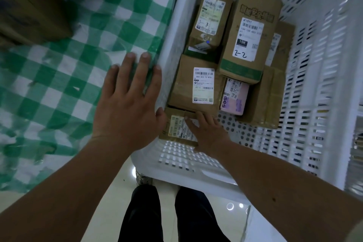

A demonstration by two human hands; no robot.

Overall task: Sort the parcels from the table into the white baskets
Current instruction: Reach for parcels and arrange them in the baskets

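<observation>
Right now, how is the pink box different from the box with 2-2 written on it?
The pink box is pink and smaller; the 2-2 box is brown cardboard and bigger. The pink box lies lower, partly tucked under the 2-2 box, which sits on top of the pile. Both have white labels and lie in the white basket.

Matt brown cardboard parcels [202, 86] w/ paper labels, white perforated plastic basket [314, 76], green-checked cloth [82, 76], glossy floor [231, 208]
</observation>
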